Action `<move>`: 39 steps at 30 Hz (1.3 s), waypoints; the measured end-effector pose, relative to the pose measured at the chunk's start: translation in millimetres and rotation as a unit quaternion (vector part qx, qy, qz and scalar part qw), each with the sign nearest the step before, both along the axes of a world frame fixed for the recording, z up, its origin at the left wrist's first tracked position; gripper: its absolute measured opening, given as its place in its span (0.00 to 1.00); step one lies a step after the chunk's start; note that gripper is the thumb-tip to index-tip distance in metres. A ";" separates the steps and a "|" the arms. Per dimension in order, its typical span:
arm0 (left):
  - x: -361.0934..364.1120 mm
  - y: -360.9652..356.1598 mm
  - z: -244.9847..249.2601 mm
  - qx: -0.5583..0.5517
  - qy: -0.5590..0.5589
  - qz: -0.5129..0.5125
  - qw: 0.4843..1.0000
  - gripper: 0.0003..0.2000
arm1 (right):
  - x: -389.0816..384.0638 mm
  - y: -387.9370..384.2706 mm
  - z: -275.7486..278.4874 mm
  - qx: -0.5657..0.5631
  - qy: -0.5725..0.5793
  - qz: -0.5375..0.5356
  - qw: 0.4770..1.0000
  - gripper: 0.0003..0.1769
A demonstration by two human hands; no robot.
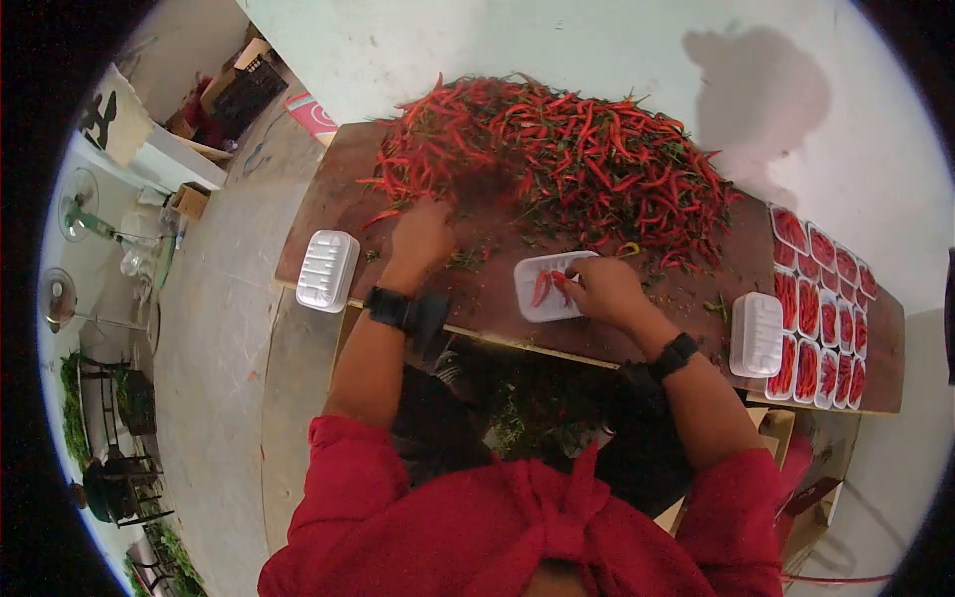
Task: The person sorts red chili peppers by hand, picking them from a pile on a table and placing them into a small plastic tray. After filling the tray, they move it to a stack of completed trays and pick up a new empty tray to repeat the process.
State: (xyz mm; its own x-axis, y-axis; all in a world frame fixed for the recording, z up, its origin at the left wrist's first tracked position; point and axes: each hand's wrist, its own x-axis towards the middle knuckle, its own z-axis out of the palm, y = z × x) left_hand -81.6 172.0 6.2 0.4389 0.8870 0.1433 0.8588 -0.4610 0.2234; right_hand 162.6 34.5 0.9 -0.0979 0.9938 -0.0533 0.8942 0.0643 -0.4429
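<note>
Pinching slim red chilli peppers [543, 286] in right hand [603, 290] over white foam tray [528, 307] at 6 o'clock of chilli heap [567, 149], can't tell left hand [423, 237] grip, risking shoving light tray off brown wooden table [489, 298].

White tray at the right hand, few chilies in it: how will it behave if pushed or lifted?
The tray looks like thin foam, so probably very light and apt to skid on the table at a nudge. With only a few chilies inside, it could flex or tip if lifted by one edge.
</note>
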 end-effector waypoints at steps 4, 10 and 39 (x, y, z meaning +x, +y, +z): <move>3.7 -1.9 0.1 0.007 -0.035 -0.036 0.999 0.12 | -3.5 -2.7 1.7 0.015 0.010 0.002 1.000 0.14; 33.2 -37.3 16.0 -0.199 -0.211 -0.140 0.947 0.11 | -9.3 -5.9 12.9 0.049 0.142 0.024 0.988 0.11; 60.7 -62.1 -5.0 0.052 -0.184 -0.190 0.963 0.05 | -17.3 6.6 20.5 -0.069 0.190 -0.073 0.977 0.19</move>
